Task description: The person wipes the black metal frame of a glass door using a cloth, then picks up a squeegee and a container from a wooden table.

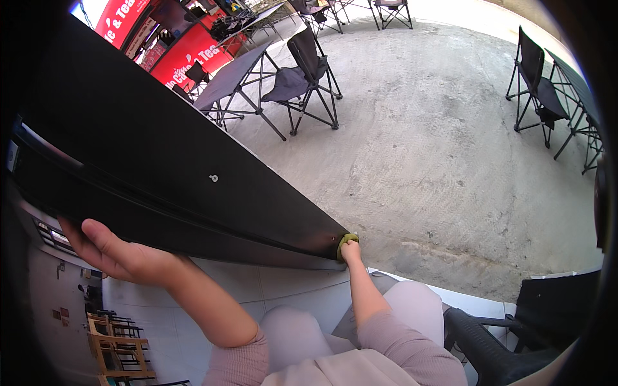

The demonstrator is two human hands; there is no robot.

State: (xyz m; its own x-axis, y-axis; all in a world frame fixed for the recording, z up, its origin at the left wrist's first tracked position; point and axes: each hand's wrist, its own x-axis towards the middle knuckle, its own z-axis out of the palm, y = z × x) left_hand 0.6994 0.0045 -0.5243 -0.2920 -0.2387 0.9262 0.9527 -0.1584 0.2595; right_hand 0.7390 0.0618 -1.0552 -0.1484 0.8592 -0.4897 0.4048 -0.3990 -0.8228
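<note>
A large black door or panel (pixel 159 159) slants across the left of the head view, with a screw (pixel 214 178) in its face. At its near lower edge, my left hand (pixel 116 253) is raised with the thumb apart from the fingers; the fingertips lie against or just behind the edge, and whether they bear on it I cannot tell. My right hand (pixel 351 252) grips a folded green cloth or pad (pixel 344 238), which is pressed against the panel's far end near the floor.
Concrete ground (pixel 410 159) lies beyond a pale tiled floor (pixel 285 284). A folding chair (pixel 309 77) and folding table (pixel 234 75) stand outside, with more at the right (pixel 536 87). A black plastic chair (pixel 478 333) is close by my right; wooden furniture (pixel 116 347) stands at lower left.
</note>
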